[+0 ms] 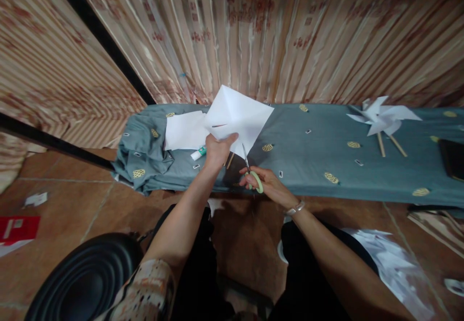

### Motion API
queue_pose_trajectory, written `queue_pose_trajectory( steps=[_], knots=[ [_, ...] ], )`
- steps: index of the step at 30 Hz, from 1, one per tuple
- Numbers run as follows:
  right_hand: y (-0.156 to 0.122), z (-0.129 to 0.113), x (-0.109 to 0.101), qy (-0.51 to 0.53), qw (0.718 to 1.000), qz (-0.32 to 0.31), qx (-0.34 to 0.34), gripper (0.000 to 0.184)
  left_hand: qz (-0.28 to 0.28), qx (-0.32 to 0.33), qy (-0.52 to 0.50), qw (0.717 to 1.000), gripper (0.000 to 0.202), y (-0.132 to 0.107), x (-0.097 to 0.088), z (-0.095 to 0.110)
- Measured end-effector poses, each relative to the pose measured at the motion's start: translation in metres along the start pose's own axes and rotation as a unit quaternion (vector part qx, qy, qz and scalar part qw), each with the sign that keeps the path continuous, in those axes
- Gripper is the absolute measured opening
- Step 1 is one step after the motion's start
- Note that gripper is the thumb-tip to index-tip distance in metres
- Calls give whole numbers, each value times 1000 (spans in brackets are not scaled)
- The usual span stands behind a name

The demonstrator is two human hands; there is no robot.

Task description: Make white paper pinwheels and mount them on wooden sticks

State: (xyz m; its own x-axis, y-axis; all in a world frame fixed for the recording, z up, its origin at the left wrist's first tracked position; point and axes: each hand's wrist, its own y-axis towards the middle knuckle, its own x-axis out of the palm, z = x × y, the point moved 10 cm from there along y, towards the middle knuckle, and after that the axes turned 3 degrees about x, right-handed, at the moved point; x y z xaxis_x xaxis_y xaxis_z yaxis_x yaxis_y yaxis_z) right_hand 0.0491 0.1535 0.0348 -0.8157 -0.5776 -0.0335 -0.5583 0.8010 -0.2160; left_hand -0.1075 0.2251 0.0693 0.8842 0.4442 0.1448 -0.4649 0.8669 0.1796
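My left hand (217, 149) is closed on the lower edge of a white square sheet of paper (237, 115), holding it up over the bench. The sheet shows fold creases and a short slit near its left corner. My right hand (266, 183) grips green-handled scissors (252, 171), blades pointing up at the bottom edge of the sheet. Another white sheet (184, 130) lies flat on the grey-green cloth (311, 156) beside a small glue stick (198, 153). Thin wooden sticks (229, 160) lie partly hidden behind my left hand.
Two white paper pinwheels on wooden sticks (380, 118) lie at the right of the bench. A dark flat object (452, 159) sits at the far right edge. Paper scraps (391, 258) and a red packet (18, 228) lie on the tiled floor. A black stool (83, 277) stands lower left.
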Motion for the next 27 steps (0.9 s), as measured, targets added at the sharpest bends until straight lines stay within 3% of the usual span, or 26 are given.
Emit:
queue_pose_trajectory(
  steps=[27],
  knots=[
    [2,0,3,-3,1000,3,2,49,-15,-1,14,1000,38,0,0,-3]
  ],
)
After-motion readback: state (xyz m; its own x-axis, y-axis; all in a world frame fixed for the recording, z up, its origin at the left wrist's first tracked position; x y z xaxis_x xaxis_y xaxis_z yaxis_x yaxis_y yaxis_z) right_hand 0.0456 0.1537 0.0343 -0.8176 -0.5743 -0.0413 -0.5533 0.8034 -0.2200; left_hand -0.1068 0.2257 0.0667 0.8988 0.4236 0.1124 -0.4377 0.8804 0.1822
